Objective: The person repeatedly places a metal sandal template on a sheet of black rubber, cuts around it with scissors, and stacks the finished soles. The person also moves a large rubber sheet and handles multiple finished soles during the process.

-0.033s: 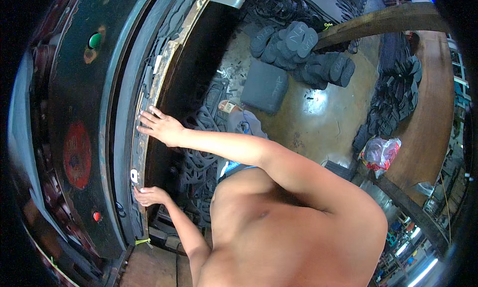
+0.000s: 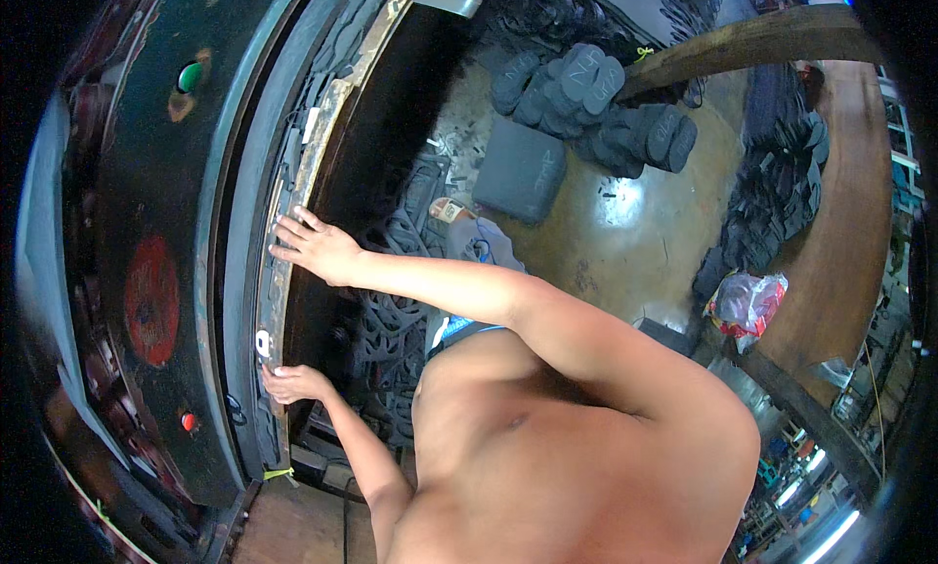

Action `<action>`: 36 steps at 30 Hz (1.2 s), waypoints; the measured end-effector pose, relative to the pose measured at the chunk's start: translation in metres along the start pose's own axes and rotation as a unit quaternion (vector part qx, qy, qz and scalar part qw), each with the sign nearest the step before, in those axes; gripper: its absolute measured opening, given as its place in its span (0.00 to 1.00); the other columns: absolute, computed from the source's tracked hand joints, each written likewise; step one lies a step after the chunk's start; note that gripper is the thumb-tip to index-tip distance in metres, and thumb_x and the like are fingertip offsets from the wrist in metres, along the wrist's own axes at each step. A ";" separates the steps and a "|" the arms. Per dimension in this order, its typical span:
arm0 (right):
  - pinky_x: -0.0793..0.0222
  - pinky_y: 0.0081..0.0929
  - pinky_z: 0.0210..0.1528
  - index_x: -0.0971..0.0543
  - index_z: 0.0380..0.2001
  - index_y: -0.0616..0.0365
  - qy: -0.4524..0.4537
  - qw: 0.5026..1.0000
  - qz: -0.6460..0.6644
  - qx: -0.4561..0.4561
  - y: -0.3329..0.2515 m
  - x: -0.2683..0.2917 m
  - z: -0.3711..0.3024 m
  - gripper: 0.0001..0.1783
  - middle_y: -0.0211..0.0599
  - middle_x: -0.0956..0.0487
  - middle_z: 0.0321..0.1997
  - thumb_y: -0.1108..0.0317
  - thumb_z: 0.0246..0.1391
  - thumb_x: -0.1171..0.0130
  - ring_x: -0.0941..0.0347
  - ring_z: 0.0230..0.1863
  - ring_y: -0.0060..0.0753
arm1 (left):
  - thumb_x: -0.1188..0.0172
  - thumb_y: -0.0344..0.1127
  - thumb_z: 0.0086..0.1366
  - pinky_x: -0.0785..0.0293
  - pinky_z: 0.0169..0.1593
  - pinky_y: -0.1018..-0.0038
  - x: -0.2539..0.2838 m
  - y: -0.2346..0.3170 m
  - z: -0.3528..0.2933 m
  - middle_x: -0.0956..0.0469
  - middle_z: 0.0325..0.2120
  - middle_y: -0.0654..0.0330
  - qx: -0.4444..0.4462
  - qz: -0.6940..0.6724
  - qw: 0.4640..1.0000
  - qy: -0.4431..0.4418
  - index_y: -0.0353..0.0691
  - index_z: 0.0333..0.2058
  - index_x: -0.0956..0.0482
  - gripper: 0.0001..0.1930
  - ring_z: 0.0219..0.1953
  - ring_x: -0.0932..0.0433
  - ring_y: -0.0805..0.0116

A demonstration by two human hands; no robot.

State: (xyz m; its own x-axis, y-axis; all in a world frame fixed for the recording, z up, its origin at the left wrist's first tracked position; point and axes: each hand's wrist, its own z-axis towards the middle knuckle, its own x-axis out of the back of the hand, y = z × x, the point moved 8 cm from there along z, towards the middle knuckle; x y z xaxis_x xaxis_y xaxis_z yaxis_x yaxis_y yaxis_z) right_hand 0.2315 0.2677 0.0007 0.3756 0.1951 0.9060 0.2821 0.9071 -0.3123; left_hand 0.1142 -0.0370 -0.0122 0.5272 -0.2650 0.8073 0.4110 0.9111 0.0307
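My right hand (image 2: pixel 322 251) lies flat on the worn front edge (image 2: pixel 311 178) of a large dark green machine (image 2: pixel 147 202), fingers spread toward its narrow slot. Lower along that edge, my left hand (image 2: pixel 295 383) is closed, thumb over bent fingers. What its fingertips pinch, if anything, is hidden. Just above the left hand sits a small white piece (image 2: pixel 262 340) with a dark opening. Dark grey sheet scraps (image 2: pixel 337 61) lie along the machine's bed behind the edge.
The machine's panel carries a green button (image 2: pixel 190 77) and a red button (image 2: pixel 189 422). Cut-out sheet scraps (image 2: pixel 391 320) heap up below the edge. Stacked dark sole shapes (image 2: pixel 581 80), a dark square block (image 2: pixel 520 170) and a plastic bag (image 2: pixel 747 305) stand farther right, beside a wooden bench (image 2: pixel 840 212).
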 end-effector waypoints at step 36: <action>0.38 0.53 0.66 0.25 0.60 0.46 -0.184 0.973 -0.115 0.071 0.001 -0.003 0.043 0.30 0.47 0.29 0.65 0.56 0.54 0.33 0.35 0.68 0.49 | 0.50 0.44 0.72 0.47 0.65 0.32 0.002 -0.003 0.026 0.26 0.55 0.53 0.147 -0.069 0.958 -0.238 0.42 0.52 0.24 0.17 0.64 0.33 0.50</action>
State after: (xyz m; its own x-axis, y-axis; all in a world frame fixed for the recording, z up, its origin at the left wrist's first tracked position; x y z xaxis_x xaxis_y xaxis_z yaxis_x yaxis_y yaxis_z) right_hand 0.1925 0.2842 0.0096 -0.0332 0.0766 0.9965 0.1863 0.9801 -0.0691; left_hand 0.0946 -0.0324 0.0044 0.0561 -0.2787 0.9587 0.1883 0.9460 0.2640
